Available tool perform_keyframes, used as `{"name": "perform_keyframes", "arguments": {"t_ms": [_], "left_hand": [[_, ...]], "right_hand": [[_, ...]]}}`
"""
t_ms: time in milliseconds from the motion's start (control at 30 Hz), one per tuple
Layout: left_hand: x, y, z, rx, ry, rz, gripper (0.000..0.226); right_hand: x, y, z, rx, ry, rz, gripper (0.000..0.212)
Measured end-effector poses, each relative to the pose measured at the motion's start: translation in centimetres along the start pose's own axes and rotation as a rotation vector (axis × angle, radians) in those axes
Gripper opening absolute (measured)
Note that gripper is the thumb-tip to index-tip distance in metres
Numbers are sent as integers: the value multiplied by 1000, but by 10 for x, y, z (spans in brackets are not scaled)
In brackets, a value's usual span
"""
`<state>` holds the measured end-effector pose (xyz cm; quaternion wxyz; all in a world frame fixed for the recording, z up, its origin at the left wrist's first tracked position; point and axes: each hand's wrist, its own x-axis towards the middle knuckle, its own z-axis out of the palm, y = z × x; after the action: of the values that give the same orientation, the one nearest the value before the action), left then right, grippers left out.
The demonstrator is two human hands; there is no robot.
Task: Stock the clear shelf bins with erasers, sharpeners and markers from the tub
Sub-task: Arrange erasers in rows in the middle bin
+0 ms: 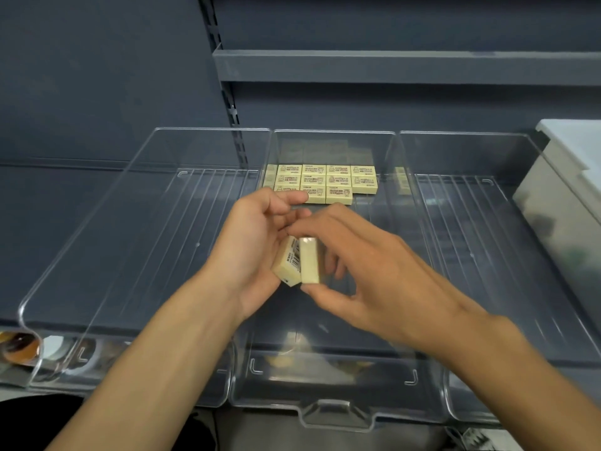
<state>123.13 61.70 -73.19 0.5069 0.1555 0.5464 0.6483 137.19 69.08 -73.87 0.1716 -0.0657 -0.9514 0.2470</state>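
Dark grey shelf [58, 203] against a grey back panel, second shelf [390, 65] above.

Three clear bins side by side on the lower shelf, walls touching: left bin [107, 242], middle bin [336, 416], right bin [507, 229]. Ribbed floors show through left and right.

White translucent tub [566, 196] just beside the right bin, at the frame edge. Contents are only dim shapes through the wall; cannot tell what.

Middle bin: cream erasers [325, 181] at the back, lying flat, printed faces up, packed edge to edge in three rows. The front row stops short on the right.

Both hands hover over the middle bin, nearer than the rows.
- Left hand [250, 245]: palm turned inward, fingers loosely curled, cradling a barcoded eraser [287, 266] standing on edge.
- Right hand [377, 271]: thumb below and fingertips above pinch a plain eraser [309, 260], upright and touching the barcoded one.
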Motion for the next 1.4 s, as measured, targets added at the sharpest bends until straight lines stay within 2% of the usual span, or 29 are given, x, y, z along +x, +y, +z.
{"name": "perform_keyframes", "arguments": {"t_ms": [100, 233, 333, 400, 467, 567, 667, 833, 900, 1067, 1200, 1300, 1400], "left_hand": [[-3, 2, -3, -25, -65, 13, 45], [-10, 4, 0, -16, -164, 33, 48], [-11, 1, 1, -27, -212, 47, 44], [-9, -1, 2, -11, -229, 83, 33], [-4, -5, -1, 140, -192, 161, 20], [-1, -11, -1, 372, -190, 277, 27], [-6, -11, 1, 479, -205, 395, 28], [-4, -4, -4, 973, 12, 738, 36], [-4, -1, -6, 1014, 66, 802, 41], [-2, -3, -8, 1027, 71, 794, 47], [-5, -3, -10, 1019, 51, 794, 49], [-7, -3, -11, 1017, 63, 766, 49], [-7, -2, -12, 1021, 59, 740, 35]], "right_hand": [[-1, 1, 2, -31, -25, -5, 40], [-2, 6, -1, -60, 8, 26, 37], [-2, 9, -5, -53, 62, 0, 32], [-1, 11, -7, -11, 125, 11, 31], [1, 14, -10, 15, 214, 51, 30], [2, 18, -16, 18, 327, 90, 26], [3, 18, -19, 29, 365, 123, 27], [6, 20, -19, 201, 350, 280, 39], [5, 21, -20, 254, 353, 321, 43], [6, 26, -22, 239, 330, 322, 50], [5, 27, -27, 207, 285, 363, 65], [5, 26, -27, 161, 298, 352, 60], [7, 27, -26, 115, 314, 352, 52]]}}
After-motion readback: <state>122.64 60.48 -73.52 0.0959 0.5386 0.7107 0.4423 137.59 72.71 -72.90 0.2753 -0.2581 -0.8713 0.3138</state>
